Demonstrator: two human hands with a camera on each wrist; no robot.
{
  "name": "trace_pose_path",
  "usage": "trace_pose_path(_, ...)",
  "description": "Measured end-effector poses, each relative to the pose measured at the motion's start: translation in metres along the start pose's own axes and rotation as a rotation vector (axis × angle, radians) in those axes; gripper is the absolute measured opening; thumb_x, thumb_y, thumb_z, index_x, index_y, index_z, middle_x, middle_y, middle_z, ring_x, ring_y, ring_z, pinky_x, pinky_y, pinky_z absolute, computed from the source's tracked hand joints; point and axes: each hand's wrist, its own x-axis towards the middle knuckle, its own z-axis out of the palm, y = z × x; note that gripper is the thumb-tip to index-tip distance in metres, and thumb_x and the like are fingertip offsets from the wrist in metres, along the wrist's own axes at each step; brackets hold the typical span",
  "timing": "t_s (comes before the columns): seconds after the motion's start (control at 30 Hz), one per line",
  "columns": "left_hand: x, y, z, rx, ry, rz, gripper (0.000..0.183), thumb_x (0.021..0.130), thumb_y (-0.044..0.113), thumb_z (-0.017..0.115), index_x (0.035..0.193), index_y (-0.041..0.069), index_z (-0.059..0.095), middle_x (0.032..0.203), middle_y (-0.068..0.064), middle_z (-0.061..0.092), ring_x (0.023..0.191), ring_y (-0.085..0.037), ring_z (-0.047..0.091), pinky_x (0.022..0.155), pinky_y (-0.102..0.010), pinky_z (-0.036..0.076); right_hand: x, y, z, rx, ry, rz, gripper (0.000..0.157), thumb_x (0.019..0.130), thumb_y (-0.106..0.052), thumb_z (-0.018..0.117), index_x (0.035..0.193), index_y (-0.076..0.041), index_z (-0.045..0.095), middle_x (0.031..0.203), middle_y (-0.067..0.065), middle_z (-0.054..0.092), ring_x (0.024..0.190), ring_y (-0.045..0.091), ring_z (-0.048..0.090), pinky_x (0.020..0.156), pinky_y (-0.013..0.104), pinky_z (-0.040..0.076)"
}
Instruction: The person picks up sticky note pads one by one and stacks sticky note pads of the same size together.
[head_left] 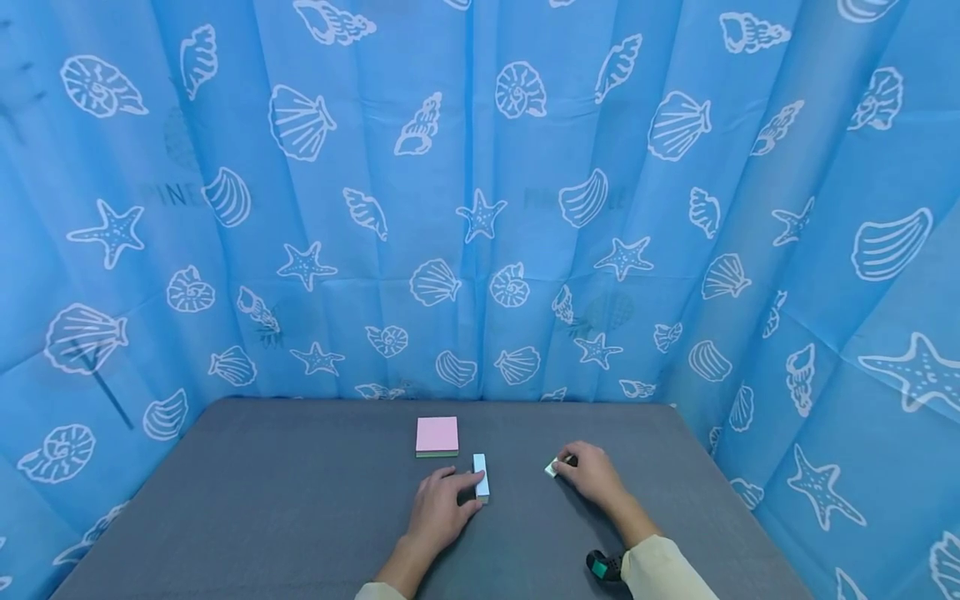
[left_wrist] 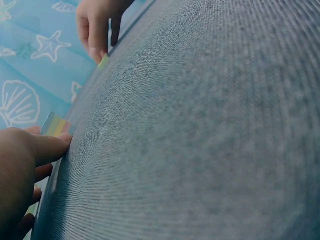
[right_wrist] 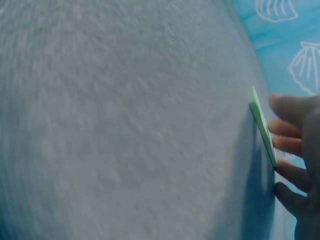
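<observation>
My left hand [head_left: 437, 510] pinches a narrow sticky note pad [head_left: 481, 483] between thumb and forefinger near the middle of the table. That pad has a light blue top, and in the left wrist view its side [left_wrist: 56, 126] shows blue, yellow and pinkish layers. Further right, my right hand [head_left: 594, 473] holds a thin pale green sticky note pad [head_left: 551, 469] by its edges, low over the cloth. The right wrist view shows the green pad [right_wrist: 262, 125] edge-on, fingertips along it and a shadow beside it. In the head view, the fingers cover much of it.
A square sticky note pad [head_left: 437, 435], pink on top with green below, lies behind my left hand. A black strap-like device [head_left: 604, 567] with a green patch is at my right wrist. Blue shell-print curtains [head_left: 480, 317] stand beyond the grey cloth-covered table [head_left: 300, 483].
</observation>
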Motion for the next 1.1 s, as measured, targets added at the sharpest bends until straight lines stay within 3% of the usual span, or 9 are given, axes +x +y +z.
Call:
trace_pose_path(0.13, 0.000, 0.000, 0.000, -0.002, 0.000, 0.002, 0.045, 0.079, 0.028, 0.081, 0.122, 0.032, 0.069, 0.119, 0.003, 0.068, 0.124, -0.030, 0.051, 0.097, -0.059, 0.039, 0.003, 0.001, 0.005, -0.028, 0.044, 0.046, 0.015, 0.081, -0.017, 0.079, 0.085, -0.010, 0.067, 0.094, 0.007, 0.062, 0.087, 0.026, 0.058, 0.075, 0.045, 0.047)
trace_pose_path(0.3, 0.000, 0.000, 0.000, -0.010, -0.008, -0.005, 0.045, 0.080, 0.027, 0.081, 0.123, 0.032, 0.069, 0.120, 0.002, 0.067, 0.124, -0.030, 0.051, 0.098, -0.059, 0.038, 0.003, 0.005, 0.007, -0.033, 0.064, 0.173, 0.042, 0.079, -0.024, 0.081, 0.110, 0.000, 0.066, 0.120, 0.026, 0.054, 0.112, 0.044, 0.047, 0.090, 0.057, 0.040)
trace_pose_path(0.4, 0.000, 0.000, 0.000, -0.015, -0.010, -0.009, 0.044, 0.080, 0.027, 0.081, 0.123, 0.032, 0.069, 0.120, 0.002, 0.067, 0.125, -0.030, 0.050, 0.098, -0.060, 0.038, 0.003, 0.007, 0.007, -0.076, 0.040, 0.218, 0.055, 0.080, -0.031, 0.080, 0.122, 0.001, 0.063, 0.131, 0.029, 0.049, 0.120, 0.048, 0.041, 0.094, 0.062, 0.035)
trace_pose_path(0.53, 0.001, 0.000, 0.000, -0.014, -0.013, -0.012, 0.045, 0.081, 0.027, 0.080, 0.123, 0.032, 0.069, 0.120, 0.003, 0.067, 0.125, -0.030, 0.050, 0.099, -0.060, 0.037, 0.005, 0.008, 0.007, -0.093, 0.025, 0.232, 0.055, 0.080, -0.034, 0.079, 0.120, 0.001, 0.064, 0.134, 0.029, 0.049, 0.123, 0.049, 0.039, 0.096, 0.064, 0.033)
trace_pose_path(0.73, 0.002, -0.001, 0.001, -0.006, -0.018, -0.023, 0.045, 0.080, 0.028, 0.080, 0.123, 0.033, 0.068, 0.120, 0.003, 0.067, 0.125, -0.029, 0.050, 0.099, -0.060, 0.037, 0.005, 0.006, 0.009, -0.054, 0.066, 0.232, 0.055, 0.077, -0.027, 0.082, 0.121, -0.002, 0.061, 0.128, 0.025, 0.055, 0.119, 0.046, 0.044, 0.093, 0.062, 0.035)
trace_pose_path(0.87, 0.002, -0.001, 0.002, -0.004, -0.019, -0.028, 0.045, 0.080, 0.028, 0.081, 0.123, 0.034, 0.068, 0.120, 0.004, 0.067, 0.125, -0.029, 0.050, 0.099, -0.060, 0.037, 0.005, 0.004, 0.010, -0.013, 0.091, 0.208, 0.054, 0.076, -0.019, 0.083, 0.121, -0.003, 0.057, 0.120, 0.022, 0.060, 0.111, 0.044, 0.049, 0.086, 0.060, 0.038)
trace_pose_path(1.1, 0.002, -0.002, 0.002, -0.003, -0.013, -0.016, 0.045, 0.080, 0.028, 0.081, 0.123, 0.034, 0.068, 0.118, 0.005, 0.068, 0.125, -0.029, 0.050, 0.099, -0.060, 0.037, 0.007, 0.000, 0.015, 0.037, 0.111, 0.151, 0.054, 0.075, -0.010, 0.083, 0.122, -0.007, 0.055, 0.114, 0.018, 0.064, 0.108, 0.040, 0.053, 0.087, 0.058, 0.037)
